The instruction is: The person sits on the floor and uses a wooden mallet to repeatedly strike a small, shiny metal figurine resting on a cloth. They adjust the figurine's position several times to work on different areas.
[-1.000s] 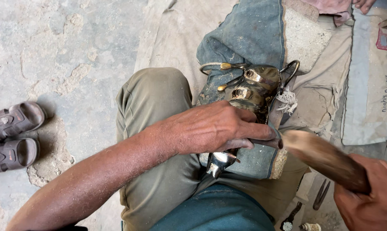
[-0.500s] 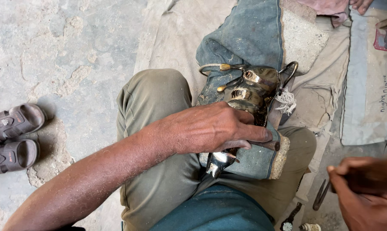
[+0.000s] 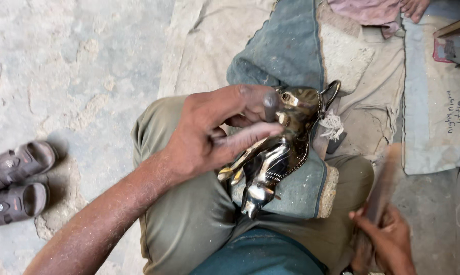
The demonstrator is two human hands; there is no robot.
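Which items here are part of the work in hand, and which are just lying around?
In use: left hand; shiny brass animal figurine; blue-grey lap cloth; right hand; blurred wooden tool.
Lying about: grey strapped sandals; pink cloth; white thread scrap.

Soft, even daylight; glare glints on the shiny brass animal figurine [image 3: 281, 153]; the right hand [image 3: 385, 244] is motion-blurred.

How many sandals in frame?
2. Both at the left edge on the concrete floor, side by side: one sandal above, the other sandal just below it. Both are partly cut off by the frame edge.
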